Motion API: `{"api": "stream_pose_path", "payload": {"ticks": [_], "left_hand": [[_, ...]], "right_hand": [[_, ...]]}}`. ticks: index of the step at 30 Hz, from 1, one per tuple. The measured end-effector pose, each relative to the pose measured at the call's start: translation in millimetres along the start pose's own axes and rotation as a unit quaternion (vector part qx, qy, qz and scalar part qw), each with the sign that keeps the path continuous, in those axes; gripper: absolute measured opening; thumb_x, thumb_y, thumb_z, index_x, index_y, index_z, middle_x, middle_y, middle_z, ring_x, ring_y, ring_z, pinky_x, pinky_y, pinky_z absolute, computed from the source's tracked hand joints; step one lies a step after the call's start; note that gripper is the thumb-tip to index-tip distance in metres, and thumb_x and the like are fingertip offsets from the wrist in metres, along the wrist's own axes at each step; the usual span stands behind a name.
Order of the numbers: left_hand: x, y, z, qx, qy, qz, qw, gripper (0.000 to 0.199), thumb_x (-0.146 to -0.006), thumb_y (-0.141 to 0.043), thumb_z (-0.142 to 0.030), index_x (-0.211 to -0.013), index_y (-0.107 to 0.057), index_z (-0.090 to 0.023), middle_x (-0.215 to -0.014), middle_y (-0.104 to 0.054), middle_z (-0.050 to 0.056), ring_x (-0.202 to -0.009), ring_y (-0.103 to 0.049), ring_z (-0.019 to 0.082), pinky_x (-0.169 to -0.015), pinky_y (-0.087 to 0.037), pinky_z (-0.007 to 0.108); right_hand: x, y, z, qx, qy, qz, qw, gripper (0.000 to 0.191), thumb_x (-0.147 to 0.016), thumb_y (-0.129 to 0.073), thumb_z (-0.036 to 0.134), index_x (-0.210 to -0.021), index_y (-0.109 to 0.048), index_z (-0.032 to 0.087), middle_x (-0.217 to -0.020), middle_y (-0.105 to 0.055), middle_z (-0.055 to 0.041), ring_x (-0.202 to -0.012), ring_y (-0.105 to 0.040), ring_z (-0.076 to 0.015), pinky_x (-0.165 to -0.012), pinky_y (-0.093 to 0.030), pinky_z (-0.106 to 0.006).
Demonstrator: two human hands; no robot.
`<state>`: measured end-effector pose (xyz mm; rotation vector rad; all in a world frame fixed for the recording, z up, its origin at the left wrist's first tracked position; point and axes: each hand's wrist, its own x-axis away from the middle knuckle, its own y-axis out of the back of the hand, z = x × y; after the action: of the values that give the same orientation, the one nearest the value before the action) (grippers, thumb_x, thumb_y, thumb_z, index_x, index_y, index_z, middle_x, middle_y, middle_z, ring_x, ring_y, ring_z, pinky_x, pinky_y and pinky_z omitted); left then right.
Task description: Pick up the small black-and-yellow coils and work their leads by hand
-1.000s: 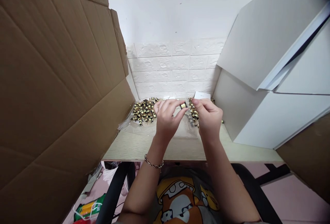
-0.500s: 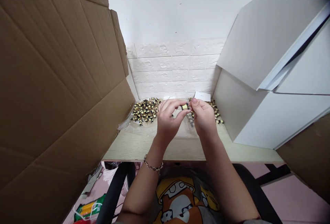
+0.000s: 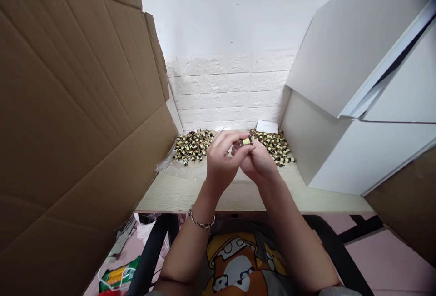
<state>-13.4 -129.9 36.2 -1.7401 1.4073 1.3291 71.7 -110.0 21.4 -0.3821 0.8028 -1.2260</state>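
Observation:
My left hand (image 3: 223, 153) pinches a small coil transformer (image 3: 247, 141) between thumb and fingertips, above the desk. The coil has a yellow-taped middle and black ends with thin metal pins. My right hand (image 3: 260, 162) is close behind and below it, palm partly turned up. Its fingers reach leftward behind my left thumb and are mostly hidden, so what they grip cannot be made out. Piles of similar coils lie beyond my hands, one on the left (image 3: 192, 147) and one on the right (image 3: 275, 146).
A tall cardboard sheet (image 3: 78, 105) walls off the left side, and white boxes (image 3: 327, 137) stand at the right. A white paper slip (image 3: 267, 126) rests by the right pile. Clear plastic film (image 3: 180, 168) lies on the pale desk (image 3: 235, 198), against a white brick-pattern wall (image 3: 214, 84).
My right hand has left the coil's right end and moved left and down, under my left hand. My left hand still holds the coil in nearly the same place.

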Motion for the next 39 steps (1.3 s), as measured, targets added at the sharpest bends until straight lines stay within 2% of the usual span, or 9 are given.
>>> {"api": "stream_pose_path", "payload": {"ticks": [7,11,14,18,22,24,27,32,39], "left_hand": [[-5.2,-2.3,-0.1,0.081,0.03,-0.018,0.996,0.015,-0.066,-0.063,-0.018,-0.081,-0.061,-0.019,-0.078,-0.058,0.0,-0.074,-0.051,0.01,-0.066,-0.043,0.024],[-8.2,-3.6,8.5,0.19,0.113,-0.003,0.975,0.019,-0.065,-0.064,-0.02,-0.084,-0.06,-0.021,-0.08,-0.059,0.0,-0.07,-0.052,0.008,-0.064,-0.043,0.022],[-8.3,-3.4,14.7,0.16,0.135,-0.032,0.977,0.032,-0.062,-0.067,-0.02,-0.092,-0.057,-0.021,-0.083,-0.059,0.001,-0.075,-0.053,0.009,-0.066,-0.043,0.021],[-5.9,-2.1,14.7,0.077,0.107,-0.073,0.989,0.049,-0.058,-0.069,-0.021,-0.104,-0.051,-0.022,-0.079,-0.058,0.0,-0.076,-0.051,0.01,-0.072,-0.04,0.025],[-5.2,-0.4,10.7,0.153,0.154,-0.041,0.975,0.056,-0.056,-0.071,-0.022,-0.107,-0.048,-0.022,-0.077,-0.057,-0.001,-0.07,-0.05,0.009,-0.069,-0.041,0.024],[-5.9,0.3,9.7,0.213,0.197,-0.008,0.957,0.057,-0.056,-0.071,-0.021,-0.108,-0.046,-0.023,-0.076,-0.057,-0.001,-0.066,-0.049,0.008,-0.066,-0.042,0.023],[-6.4,0.5,9.3,0.252,0.223,0.016,0.941,0.058,-0.055,-0.071,-0.018,-0.108,-0.047,-0.024,-0.075,-0.057,-0.002,-0.063,-0.048,0.007,-0.065,-0.042,0.022],[-5.2,0.0,8.9,0.248,0.214,0.022,0.944,0.056,-0.054,-0.072,-0.015,-0.104,-0.049,-0.023,-0.072,-0.057,-0.002,-0.068,-0.05,0.008,-0.066,-0.041,0.023],[-4.2,1.8,11.5,0.21,0.203,0.042,0.956,0.048,-0.054,-0.071,-0.018,-0.098,-0.053,-0.021,-0.073,-0.059,-0.001,-0.071,-0.053,0.009,-0.064,-0.041,0.021]], "right_hand": [[-5.0,-0.3,-11.6,0.003,-0.001,-0.021,1.0,0.011,-0.061,-0.056,0.016,-0.071,-0.055,0.019,-0.07,-0.055,0.0025,-0.067,-0.051,-0.0081,-0.061,-0.044,-0.02],[-4.3,8.5,-16.7,0.011,0.022,-0.074,0.997,0.01,-0.065,-0.059,0.026,-0.069,-0.055,0.018,-0.066,-0.053,0.0025,-0.059,-0.047,-0.0065,-0.054,-0.04,-0.02],[0.5,13.8,-14.5,0.066,0.081,-0.145,0.984,0.016,-0.069,-0.057,0.034,-0.071,-0.057,0.018,-0.067,-0.052,0.0025,-0.058,-0.045,-0.006,-0.058,-0.04,-0.021],[11.2,14.8,-2.5,0.275,0.233,-0.21,0.909,0.019,-0.074,-0.052,0.035,-0.084,-0.059,0.021,-0.081,-0.056,-0.0007,-0.074,-0.05,-0.0102,-0.073,-0.041,-0.027],[20.7,14.0,16.6,0.459,0.343,-0.13,0.809,0.019,-0.077,-0.049,0.029,-0.092,-0.059,0.024,-0.093,-0.054,-0.0033,-0.091,-0.049,-0.0149,-0.083,-0.039,-0.033],[23.3,14.0,26.4,0.495,0.35,-0.085,0.791,0.022,-0.078,-0.047,0.03,-0.096,-0.059,0.026,-0.095,-0.052,-0.0037,-0.097,-0.047,-0.0161,-0.087,-0.037,-0.035],[24.5,13.1,37.0,0.513,0.338,-0.04,0.788,0.024,-0.078,-0.047,0.032,-0.099,-0.058,0.027,-0.1,-0.051,-0.0037,-0.102,-0.045,-0.0171,-0.091,-0.035,-0.037],[22.9,10.3,40.8,0.53,0.314,0.004,0.788,0.022,-0.077,-0.049,0.032,-0.094,-0.06,0.026,-0.101,-0.052,-0.0036,-0.104,-0.045,-0.0174,-0.094,-0.034,-0.038],[19.0,11.6,38.1,0.477,0.274,0.024,0.835,0.013,-0.074,-0.053,0.029,-0.082,-0.063,0.025,-0.091,-0.056,-0.002,-0.093,-0.05,-0.0156,-0.086,-0.039,-0.034]]}}
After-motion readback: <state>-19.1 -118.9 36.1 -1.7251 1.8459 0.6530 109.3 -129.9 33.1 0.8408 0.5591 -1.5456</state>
